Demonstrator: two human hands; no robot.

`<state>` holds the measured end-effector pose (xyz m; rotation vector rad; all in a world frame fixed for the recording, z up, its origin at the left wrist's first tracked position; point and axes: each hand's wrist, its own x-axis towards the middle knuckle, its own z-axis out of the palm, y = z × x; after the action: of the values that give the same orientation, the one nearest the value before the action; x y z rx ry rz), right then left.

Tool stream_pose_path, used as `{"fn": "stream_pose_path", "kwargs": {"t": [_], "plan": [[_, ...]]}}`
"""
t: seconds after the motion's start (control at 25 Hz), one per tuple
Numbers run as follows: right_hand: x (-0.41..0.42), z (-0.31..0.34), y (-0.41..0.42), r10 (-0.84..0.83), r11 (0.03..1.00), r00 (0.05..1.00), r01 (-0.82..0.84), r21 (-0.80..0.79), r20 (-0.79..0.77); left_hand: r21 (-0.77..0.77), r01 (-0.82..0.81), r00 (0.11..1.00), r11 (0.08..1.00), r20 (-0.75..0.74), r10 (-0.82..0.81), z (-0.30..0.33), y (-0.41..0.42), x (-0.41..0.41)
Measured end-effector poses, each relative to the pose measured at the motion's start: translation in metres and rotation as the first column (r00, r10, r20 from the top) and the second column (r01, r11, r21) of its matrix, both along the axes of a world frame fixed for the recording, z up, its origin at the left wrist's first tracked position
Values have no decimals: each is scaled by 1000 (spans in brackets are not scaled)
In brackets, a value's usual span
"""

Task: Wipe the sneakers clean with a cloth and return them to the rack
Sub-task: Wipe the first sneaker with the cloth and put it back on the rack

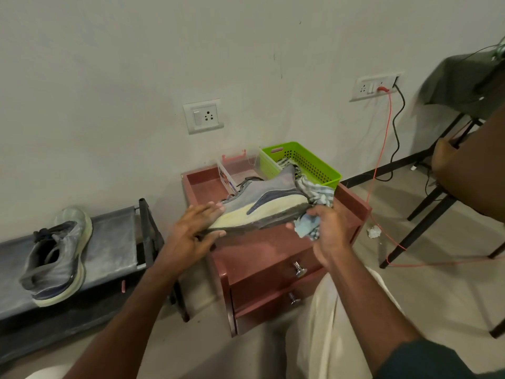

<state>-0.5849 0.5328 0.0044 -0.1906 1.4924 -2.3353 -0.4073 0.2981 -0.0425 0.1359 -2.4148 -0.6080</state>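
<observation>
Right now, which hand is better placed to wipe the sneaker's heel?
Right hand: it already grips the cloth at the sneaker heel, while the left hand steadies the toe.

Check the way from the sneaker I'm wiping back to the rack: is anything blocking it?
Nothing visible does. The sneaker is over the red cabinet; the rack is lower to the left, with open air between. The other sneaker sits on the rack's left part; fabric beside it is bare.
</observation>
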Motion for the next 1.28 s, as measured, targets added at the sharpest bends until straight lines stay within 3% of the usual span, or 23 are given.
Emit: {"fn": "stream_pose_path", "kwargs": {"t": [0.16, 0.28, 0.36, 0.44, 0.48, 0.6, 0.68, 0.72, 0.76, 0.8, 0.84, 0.88, 0.92, 0.96, 1.08, 1.12, 1.16, 1.24, 1.28], "plan": [[5, 1, 13, 14, 997, 974, 5, 80, -226, -177, -21, 998, 984, 61, 32, -13, 23, -32], [0, -13, 3, 96, 941, 932, 30, 337, -350, -116, -73, 979, 991, 180, 93, -13, 56, -47], [6, -21, -6, 131, 932, 925, 8, 363, -357, -48, -164, 951, 985, 257, 170, -19, 72, -51], [23, -28, -16, 159, 940, 935, -45, 338, -318, 25, -257, 944, 966, 222, 245, -24, 76, -53], [31, -33, -21, 182, 937, 941, -77, 342, -286, 0, -281, 943, 960, 185, 276, -26, 74, -52], [41, -37, -27, 253, 902, 954, -173, 397, -160, -274, -292, 937, 917, 109, 331, -29, 59, -40], [37, -28, -17, 140, 924, 964, -45, 379, -227, -415, -295, 929, 861, 86, 360, -25, 47, -34], [36, -22, -9, 53, 930, 909, 106, 352, -413, -451, -285, 929, 846, 87, 360, -22, 43, -32], [36, -17, -3, 35, 919, 764, 229, 322, -644, -474, -271, 929, 838, 100, 357, -20, 42, -32], [39, -13, -2, 108, 916, 545, 271, 297, -831, -495, -258, 929, 830, 108, 353, -18, 41, -33], [47, -11, -5, 234, 908, 320, 265, 324, -918, -515, -246, 933, 821, 105, 346, -17, 42, -34], [57, -17, -13, 371, 873, 153, 279, 400, -916, -532, -234, 937, 814, 98, 334, -17, 41, -35], [64, -24, -22, 483, 813, 61, 339, 473, -873, -545, -220, 939, 809, 106, 327, -16, 42, -36], [67, -32, -30, 560, 740, 39, 424, 521, -827, -553, -208, 937, 806, 124, 327, -15, 43, -38], [45, -44, -43, 693, 510, 144, 595, 622, -707, -610, -142, 921, 780, 208, 331, -15, 52, -41], [32, -43, -44, 697, 447, 251, 580, 681, -672, -641, -96, 926, 761, 223, 304, -18, 57, -42], [19, -37, -42, 650, 415, 423, 498, 762, -631, -661, -53, 932, 748, 236, 274, -21, 62, -43], [1, -27, -34, 397, 543, 735, 295, 786, -550, -640, -43, 932, 767, 251, 261, -22, 68, -44], [4, -22, -27, 273, 639, 782, 288, 713, -560, -614, -63, 928, 787, 254, 273, -21, 67, -43]]}}
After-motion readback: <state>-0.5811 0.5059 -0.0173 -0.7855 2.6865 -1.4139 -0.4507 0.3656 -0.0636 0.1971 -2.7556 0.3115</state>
